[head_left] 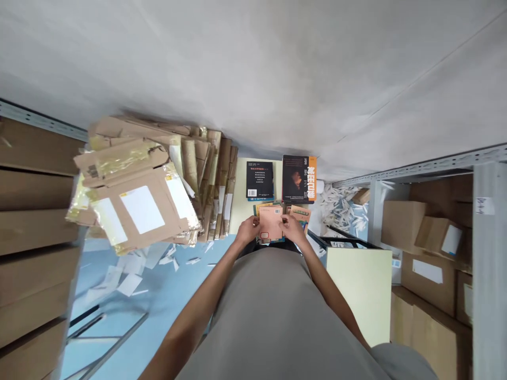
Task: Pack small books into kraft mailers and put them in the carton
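A small pink book (271, 220) with a barcode near one corner is between my two hands, over other books at the table's near edge. My left hand (249, 230) has its fingers closed on the book's left edge. On the opposite edge, my right hand (293, 229) pinches it. Just right of it lies an orange book with a colourful cover (300, 212), partly covered by my right hand. Farther back are a black book (260, 178) with a barcode and a thicker dark book with an orange spine strip (298, 178).
Flattened cardboard boxes (138, 195) are piled high on the left of the pale table (240, 195). Scattered paper (127, 274) lies on the blue floor. Cardboard cartons (428, 279) fill the right-hand shelves, beside a pale board (358, 290). A grey wall rises behind.
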Demonstrator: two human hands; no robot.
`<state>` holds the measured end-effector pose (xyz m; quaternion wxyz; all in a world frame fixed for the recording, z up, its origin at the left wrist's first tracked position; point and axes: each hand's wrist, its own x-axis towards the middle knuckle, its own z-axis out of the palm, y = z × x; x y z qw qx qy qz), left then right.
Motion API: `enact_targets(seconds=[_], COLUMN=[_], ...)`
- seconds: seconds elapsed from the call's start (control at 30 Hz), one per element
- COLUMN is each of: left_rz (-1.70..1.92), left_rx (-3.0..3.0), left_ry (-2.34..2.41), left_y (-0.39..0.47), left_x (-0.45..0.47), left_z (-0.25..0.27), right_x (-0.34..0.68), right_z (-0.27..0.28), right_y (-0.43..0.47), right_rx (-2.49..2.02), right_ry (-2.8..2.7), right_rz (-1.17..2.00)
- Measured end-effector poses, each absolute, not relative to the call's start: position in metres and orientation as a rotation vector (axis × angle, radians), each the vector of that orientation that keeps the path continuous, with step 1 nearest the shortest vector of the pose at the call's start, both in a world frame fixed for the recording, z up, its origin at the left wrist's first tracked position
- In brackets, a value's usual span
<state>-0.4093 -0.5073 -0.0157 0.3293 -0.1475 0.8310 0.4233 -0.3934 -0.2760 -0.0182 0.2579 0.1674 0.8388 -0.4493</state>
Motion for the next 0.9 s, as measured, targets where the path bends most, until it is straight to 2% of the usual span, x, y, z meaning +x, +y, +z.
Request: enact_targets(seconds=[0.2,0.53,0.9], left_rz=[1.369,1.566,1.789], left_rx=[-0.277,-0.270,-0.033], left_ry=[2.058,1.960,1.539], left_y=[-0.513,-0.512,-0.464], left_x=[-0.401,-0.377,-0.358], left_z=[-0.021,-0.017,0.045], right_x=[-0.370,-0.327,-0.250], right_z=[-0.011,0.001,0.047], right_y=[-0.294,-0.335,-0.276], right_rx=[0.470,0.560,0.869], right_ry=[2.381,2.403,2.251], right_rz=[-1.243,-1.456,-2.016])
